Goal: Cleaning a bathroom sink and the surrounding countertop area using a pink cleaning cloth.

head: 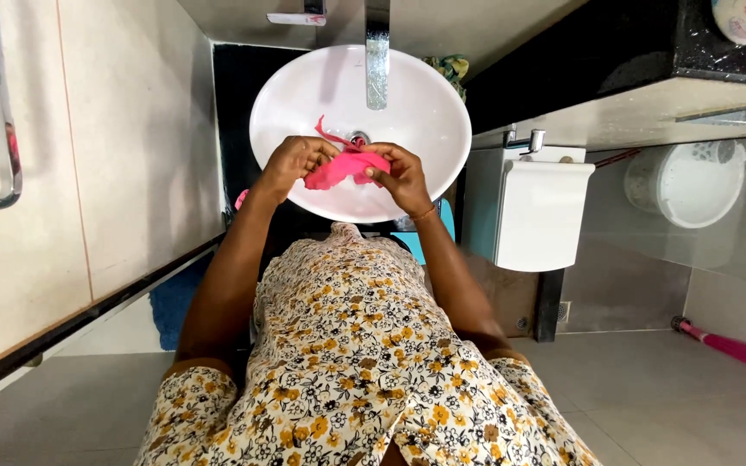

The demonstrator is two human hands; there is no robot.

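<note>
Pinching a pink cloth (344, 167) between my left hand (291, 163) and right hand (401, 177), I am holding it over the bare white sink (425, 112).

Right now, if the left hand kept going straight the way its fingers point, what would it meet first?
The left hand points toward the pink cloth it already grips; beyond that, probably the right hand holding the other end. Depth is hard to judge here.
</note>
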